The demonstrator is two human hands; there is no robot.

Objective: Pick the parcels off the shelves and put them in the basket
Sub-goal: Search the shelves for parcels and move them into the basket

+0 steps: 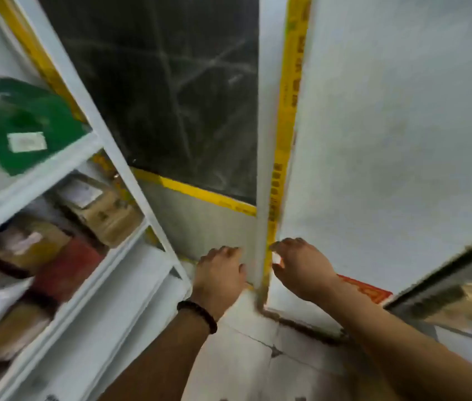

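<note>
parcels: stacked on white shelf unit at left, all blurred
green parcel: upper shelf, flat, white label on top; likely soft mailer, light, bends if pinched at a corner; best taken by long edge, palm under
cardboard boxes: middle shelf, labelled; likely stiff, moderate weight; grip opposite side faces
red parcel: just beside a brown box, nearer the front edge; material unclear, possibly slick wrap
lower tan parcel: bottom left, too blurred to judge
left hand: empty, fingers loosely curled, down over floor near white post; dark bead bracelet on wrist
right hand: empty, fingers spread apart, just right of post with yellow tape strip
basket: not identifiable in view
step judged: between picks, both hands free, shelves well left of hands
</note>
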